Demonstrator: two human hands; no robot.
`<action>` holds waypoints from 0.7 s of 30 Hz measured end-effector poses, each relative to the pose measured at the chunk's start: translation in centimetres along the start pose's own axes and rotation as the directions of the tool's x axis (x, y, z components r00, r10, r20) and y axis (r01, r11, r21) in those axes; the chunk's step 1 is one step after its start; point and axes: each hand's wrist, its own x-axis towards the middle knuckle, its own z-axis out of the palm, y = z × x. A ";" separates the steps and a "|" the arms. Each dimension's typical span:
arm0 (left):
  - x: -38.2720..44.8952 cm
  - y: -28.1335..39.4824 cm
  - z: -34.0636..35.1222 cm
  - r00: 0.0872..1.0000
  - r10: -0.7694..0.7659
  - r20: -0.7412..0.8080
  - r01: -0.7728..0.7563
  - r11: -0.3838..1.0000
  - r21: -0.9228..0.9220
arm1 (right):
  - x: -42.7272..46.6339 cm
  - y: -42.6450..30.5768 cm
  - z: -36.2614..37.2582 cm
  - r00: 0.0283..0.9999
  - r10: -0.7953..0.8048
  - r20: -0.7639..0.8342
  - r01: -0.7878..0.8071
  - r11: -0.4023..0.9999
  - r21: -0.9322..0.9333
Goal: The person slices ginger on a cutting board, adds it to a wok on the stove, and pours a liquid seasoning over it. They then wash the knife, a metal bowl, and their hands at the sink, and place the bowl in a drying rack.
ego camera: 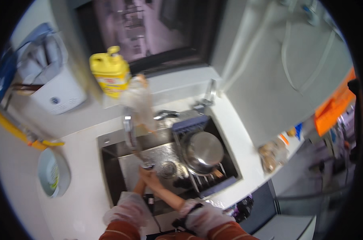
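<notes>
Over the stainless steel sink (pixel 127 157), my left hand (pixel 141 178) and my right hand (pixel 150 177) are close together, overlapping right under the faucet head (pixel 147 165). Whether water runs is too blurred to tell. Nothing can be made out in either hand, and the fingers are partly hidden. Translucent sleeve covers (pixel 131 207) are on both forearms. To the right of the hands, a steel pot (pixel 206 150) rests bottom up on a rack with purple-blue ends (pixel 190 123) across the sink. A round drain (pixel 169 169) lies between hands and rack.
A yellow jug (pixel 110 73) and a translucent plastic bag (pixel 139 102) stand behind the sink. At left are a light blue bowl (pixel 64 174), a yellow hose (pixel 13 127) and a white bin (pixel 59 93). Bagged items (pixel 270 156) lie on the right counter beside a grey panel (pixel 268 75).
</notes>
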 end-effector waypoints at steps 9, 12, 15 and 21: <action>-2.1 6.4 -1.7 0.979 -0.202 0.025 0.195 0.901 -0.388 | 8.0 4.6 -3.3 0.846 0.243 0.475 -0.526 0.528 0.667; -1.9 7.2 -3.9 0.991 -0.135 0.012 0.123 0.858 -0.499 | 5.8 2.5 -2.6 0.867 0.171 0.468 -0.498 0.324 0.805; -1.1 7.3 -5.9 0.994 -0.108 -0.011 0.088 0.861 -0.501 | 3.5 0.1 -0.5 0.856 0.145 0.497 -0.515 0.136 0.846; 0.8 3.9 -0.3 0.900 -0.386 -0.202 0.199 0.776 -0.599 | 6.2 6.7 -0.8 0.728 0.198 0.656 -0.685 0.178 0.706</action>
